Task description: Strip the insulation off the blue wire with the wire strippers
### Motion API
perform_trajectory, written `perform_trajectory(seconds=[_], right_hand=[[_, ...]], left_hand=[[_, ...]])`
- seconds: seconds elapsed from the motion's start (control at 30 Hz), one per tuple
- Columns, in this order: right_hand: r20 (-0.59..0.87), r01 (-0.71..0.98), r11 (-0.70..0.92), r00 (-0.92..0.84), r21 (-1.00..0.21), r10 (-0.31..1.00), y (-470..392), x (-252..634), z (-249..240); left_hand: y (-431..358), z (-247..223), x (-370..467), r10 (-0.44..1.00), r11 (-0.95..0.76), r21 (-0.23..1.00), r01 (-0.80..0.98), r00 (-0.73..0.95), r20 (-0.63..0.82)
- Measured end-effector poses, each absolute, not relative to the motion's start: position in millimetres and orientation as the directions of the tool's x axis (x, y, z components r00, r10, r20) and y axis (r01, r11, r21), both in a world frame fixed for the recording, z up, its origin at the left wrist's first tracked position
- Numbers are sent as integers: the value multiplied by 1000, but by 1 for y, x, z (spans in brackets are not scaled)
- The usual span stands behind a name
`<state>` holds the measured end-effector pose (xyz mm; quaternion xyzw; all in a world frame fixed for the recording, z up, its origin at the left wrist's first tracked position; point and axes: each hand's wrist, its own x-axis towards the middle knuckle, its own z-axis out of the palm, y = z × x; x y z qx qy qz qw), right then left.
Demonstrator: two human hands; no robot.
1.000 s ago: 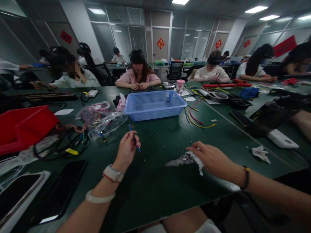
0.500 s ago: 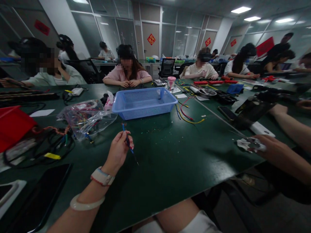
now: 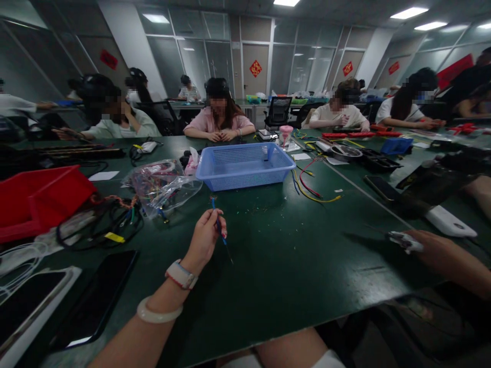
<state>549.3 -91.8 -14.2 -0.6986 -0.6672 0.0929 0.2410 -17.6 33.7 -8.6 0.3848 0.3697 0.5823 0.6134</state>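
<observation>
Over the near part of the green table [image 3: 264, 301], my left hand [image 3: 203, 237] is closed in a pinch around a thin blue wire [image 3: 214, 204]. Frayed, copper-coloured strands show at the wire's upper end, and a thin dark tip sticks out below my fingers. A blue plastic basket [image 3: 245, 183] stands just beyond this hand. To its left lies a clear plastic bag [image 3: 157, 189] of coloured wires. My right hand is out of sight. The hand [image 3: 429, 245] at the right edge appears to be a co-worker's; it holds something white and crumpled with a thin tool.
Left of my arm are a black phone [image 3: 99, 296], a white-edged phone [image 3: 34, 301], black cables [image 3: 92, 240] and a red bin [image 3: 42, 204]. Loose coloured wires [image 3: 318, 197] lie right of the basket. Small scraps dot the tabletop. Several people sit across the table.
The view has swung left, so most things sit farther right. My left hand keeps its pinch on the blue wire. The co-worker's hand has shifted left relative to the table.
</observation>
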Motion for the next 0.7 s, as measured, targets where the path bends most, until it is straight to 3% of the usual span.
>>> perform_trajectory(seconds=[0.1,0.3,0.4,0.57,0.7], right_hand=[[103,926,36,4,-376,995,-91,492,-12],[-45,882,386,-412,-270,910,-92,333,-4],[-98,844,479,-512,-241,853,-67,294,3],[-122,836,504,-535,-217,836,10,276,12],[-124,883,420,-450,-210,884,66,267,19]], left_hand=[[33,-9,-17,999,38,902,-431,50,-18],[32,-7,-18,999,31,902,-430,51,-10],[33,-6,-21,1000,12,887,-462,30,2],[37,-6,-25,1000,26,842,-538,2,-29],[37,-7,-25,1000,22,846,-533,2,-25]])
